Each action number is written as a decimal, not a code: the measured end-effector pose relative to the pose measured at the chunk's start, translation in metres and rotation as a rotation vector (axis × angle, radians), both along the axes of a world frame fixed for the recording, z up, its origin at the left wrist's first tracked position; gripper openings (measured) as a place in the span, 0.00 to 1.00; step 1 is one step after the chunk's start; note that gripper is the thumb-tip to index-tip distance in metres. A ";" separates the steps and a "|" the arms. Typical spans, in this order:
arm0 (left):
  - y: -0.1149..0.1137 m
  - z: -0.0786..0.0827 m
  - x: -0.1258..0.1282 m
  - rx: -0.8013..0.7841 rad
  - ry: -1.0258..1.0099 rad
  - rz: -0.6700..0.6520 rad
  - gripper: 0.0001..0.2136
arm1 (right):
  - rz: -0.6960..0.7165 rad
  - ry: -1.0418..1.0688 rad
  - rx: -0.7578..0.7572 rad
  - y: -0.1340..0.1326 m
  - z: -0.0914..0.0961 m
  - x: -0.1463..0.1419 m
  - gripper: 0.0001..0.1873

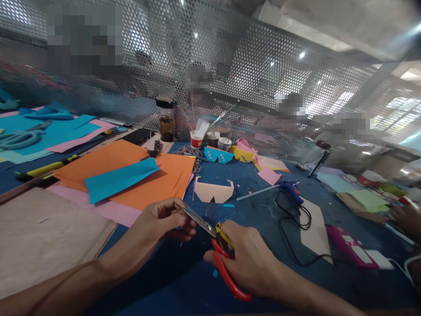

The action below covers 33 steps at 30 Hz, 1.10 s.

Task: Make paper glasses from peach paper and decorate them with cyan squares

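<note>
My right hand (pixel 246 254) grips a pair of scissors (pixel 205 226) with red and yellow handles, the blades pointing up and left. Close to the blade tips, my left hand (pixel 166 219) is closed in a pinch, and a bit of blue shows at its fingers, seemingly a small piece of blue paper. Another blue scrap (pixel 189 210) shows on the blade. Just beyond my hands, a pale peach paper glasses shape (pixel 213 192) stands on the blue table. Behind it are blue paper glasses (pixel 218 155) and yellow paper glasses (pixel 244 154), both with dots.
Orange sheets (pixel 125 151) with a folded blue strip (pixel 121 180) lie left. A glue gun (pixel 292 192) and its cord, a magenta power strip (pixel 351 248) and another person's hand (pixel 408 219) are right. A jar (pixel 166 120) and cups (pixel 196 139) stand by the mesh screen (pixel 230 96).
</note>
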<state>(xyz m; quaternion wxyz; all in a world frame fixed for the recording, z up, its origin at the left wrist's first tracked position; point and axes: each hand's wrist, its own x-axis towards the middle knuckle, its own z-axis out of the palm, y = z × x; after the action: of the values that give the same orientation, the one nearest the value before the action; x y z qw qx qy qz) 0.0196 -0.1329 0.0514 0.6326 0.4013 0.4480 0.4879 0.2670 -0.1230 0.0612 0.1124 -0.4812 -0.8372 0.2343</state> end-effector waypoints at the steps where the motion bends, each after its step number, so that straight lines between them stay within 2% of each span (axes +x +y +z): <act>1: 0.000 0.000 0.000 -0.001 0.002 -0.002 0.09 | 0.004 0.001 0.003 0.000 -0.001 0.000 0.23; 12: 0.001 -0.003 -0.001 -0.027 -0.017 0.001 0.12 | 0.005 0.009 0.088 -0.001 -0.006 0.001 0.23; 20: 0.002 -0.004 -0.002 -0.027 -0.023 0.001 0.14 | 0.010 0.020 0.089 0.001 -0.008 0.000 0.25; 24: 0.003 -0.009 -0.003 -0.051 -0.068 0.003 0.15 | -0.027 0.039 -0.022 0.003 -0.005 0.000 0.25; 29: 0.004 -0.010 -0.003 -0.152 -0.090 -0.013 0.15 | -0.061 0.136 -0.175 0.010 -0.005 0.002 0.25; 33: 0.005 -0.006 -0.001 -0.207 -0.130 -0.019 0.16 | -0.073 0.177 -0.215 0.014 -0.008 0.003 0.27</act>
<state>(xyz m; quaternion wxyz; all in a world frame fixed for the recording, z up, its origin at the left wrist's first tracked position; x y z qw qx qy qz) 0.0182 -0.1281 0.0454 0.7028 0.3056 0.4502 0.4581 0.2703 -0.1091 0.0531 0.1421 -0.4979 -0.7762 0.3598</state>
